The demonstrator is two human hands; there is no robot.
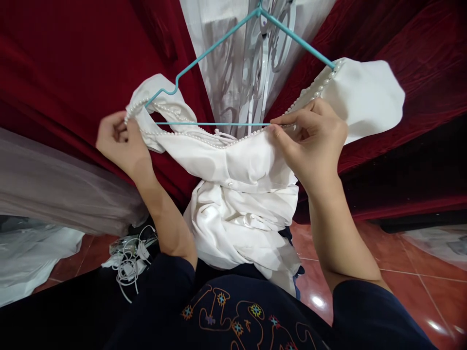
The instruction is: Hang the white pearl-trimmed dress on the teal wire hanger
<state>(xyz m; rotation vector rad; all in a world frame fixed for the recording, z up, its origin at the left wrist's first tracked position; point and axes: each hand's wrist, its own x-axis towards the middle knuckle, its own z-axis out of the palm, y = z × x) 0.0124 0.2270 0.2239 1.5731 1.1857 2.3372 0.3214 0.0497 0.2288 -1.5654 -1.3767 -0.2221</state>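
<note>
A white garment (241,194) with pearl-beaded edging hangs on a turquoise wire hanger (204,56) in front of me. My left hand (122,143) is closed on the garment's left shoulder strap where it loops over the hanger's left end. My right hand (310,138) pinches the beaded neckline near the hanger's bottom bar, fingers pressed together. The garment's right sleeve (365,95) sticks out past the hanger's right arm. The lower fabric bunches down toward my lap.
Dark red velvet drapes (73,63) hang behind, with a white panel (233,58) between them. Grey sheer fabric (54,189) lies at left. White cables and chargers (129,257) sit on the red tiled floor (401,272). Clear plastic (32,253) lies at lower left.
</note>
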